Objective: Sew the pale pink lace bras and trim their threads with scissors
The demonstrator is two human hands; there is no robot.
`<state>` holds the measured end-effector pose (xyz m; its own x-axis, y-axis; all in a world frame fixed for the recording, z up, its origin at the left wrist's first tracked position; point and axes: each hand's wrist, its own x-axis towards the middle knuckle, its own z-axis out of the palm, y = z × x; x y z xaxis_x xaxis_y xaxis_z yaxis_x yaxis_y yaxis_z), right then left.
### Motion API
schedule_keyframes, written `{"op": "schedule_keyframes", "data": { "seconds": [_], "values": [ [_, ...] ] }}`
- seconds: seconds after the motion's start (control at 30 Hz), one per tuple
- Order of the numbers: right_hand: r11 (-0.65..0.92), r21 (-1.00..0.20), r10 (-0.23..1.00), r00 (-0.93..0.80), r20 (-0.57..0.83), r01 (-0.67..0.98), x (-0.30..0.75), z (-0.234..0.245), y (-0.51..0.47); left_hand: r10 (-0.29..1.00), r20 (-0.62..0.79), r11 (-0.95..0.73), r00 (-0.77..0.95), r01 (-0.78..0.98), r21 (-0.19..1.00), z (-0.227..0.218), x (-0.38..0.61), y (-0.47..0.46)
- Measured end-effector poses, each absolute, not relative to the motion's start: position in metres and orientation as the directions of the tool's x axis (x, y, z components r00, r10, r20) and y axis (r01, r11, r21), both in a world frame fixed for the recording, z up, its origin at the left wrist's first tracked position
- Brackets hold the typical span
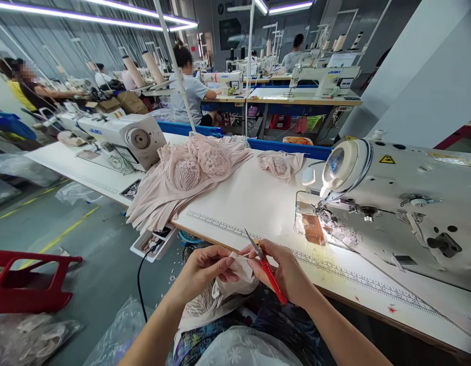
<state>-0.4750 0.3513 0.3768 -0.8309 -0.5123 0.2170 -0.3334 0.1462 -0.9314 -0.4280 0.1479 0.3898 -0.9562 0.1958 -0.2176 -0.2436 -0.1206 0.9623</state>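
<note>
Just off the front edge of the sewing table, my left hand pinches a pale pink bra by its edge. The rest of that bra hangs down over my lap, with a lace cup showing below my left wrist. A pair of red-handled scissors is tucked in my right hand, blades pointing up and away to the left. The fingertips of this right hand also meet the bra's edge, close to the left fingers. What exactly lies between those fingertips is too small to make out.
A heap of pink lace bras lies on the white table, with another bra piece farther right. One sewing machine stands at right, another at left. A red stool is on the floor. Co-workers sit beyond.
</note>
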Motion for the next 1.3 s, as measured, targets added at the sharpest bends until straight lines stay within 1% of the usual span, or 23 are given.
{"op": "schedule_keyframes", "data": {
  "seconds": [0.23,0.37,0.47,0.57,0.63,0.7,0.8,0.87,0.9,0.97,1.1,1.3],
  "values": [
    [0.206,-0.902,-0.539,-0.813,0.219,-0.379,-0.475,0.378,0.352,0.193,-0.180,-0.053,-0.965,-0.193,0.980,0.389,-0.426,0.142],
    [0.212,-0.897,-0.564,-0.798,0.212,-0.388,-0.472,0.381,0.352,0.205,-0.166,-0.121,-0.965,-0.193,0.974,0.383,-0.426,0.139],
    [0.228,-0.893,-0.584,-0.788,0.193,-0.388,-0.470,0.387,0.353,0.220,-0.191,-0.182,-0.956,-0.233,0.955,0.378,-0.427,0.137],
    [0.281,-0.862,-0.668,-0.731,0.141,-0.422,-0.473,0.402,0.359,0.221,-0.201,-0.222,-0.954,-0.250,0.942,0.375,-0.428,0.137],
    [0.364,-0.786,-0.734,-0.673,0.088,-0.500,-0.480,0.416,0.365,0.220,-0.189,-0.243,-0.957,-0.241,0.940,0.376,-0.428,0.136],
    [0.484,-0.648,-0.764,-0.645,0.014,-0.587,-0.489,0.429,0.371,0.211,-0.173,-0.269,-0.962,-0.227,0.936,0.378,-0.428,0.135],
    [0.633,-0.439,-0.747,-0.652,-0.130,-0.638,-0.500,0.444,0.377,0.195,-0.162,-0.298,-0.967,-0.216,0.930,0.379,-0.429,0.135],
    [0.669,-0.356,-0.736,-0.649,-0.195,-0.652,-0.502,0.450,0.377,0.202,-0.166,-0.296,-0.965,-0.222,0.929,0.379,-0.429,0.135],
    [0.672,-0.326,-0.737,-0.644,-0.204,-0.665,-0.502,0.452,0.377,0.206,-0.168,-0.295,-0.964,-0.225,0.929,0.378,-0.430,0.135],
    [0.665,-0.276,-0.746,-0.639,-0.188,-0.694,-0.500,0.453,0.375,0.209,-0.172,-0.295,-0.963,-0.230,0.927,0.377,-0.430,0.135],
    [0.648,-0.205,-0.760,-0.642,-0.105,-0.734,-0.495,0.452,0.369,0.196,-0.174,-0.298,-0.965,-0.228,0.927,0.377,-0.430,0.135],
    [0.576,-0.155,-0.805,-0.590,0.067,-0.803,-0.497,0.441,0.368,0.179,-0.165,-0.274,-0.970,-0.211,0.938,0.382,-0.427,0.134]
  ]
}}
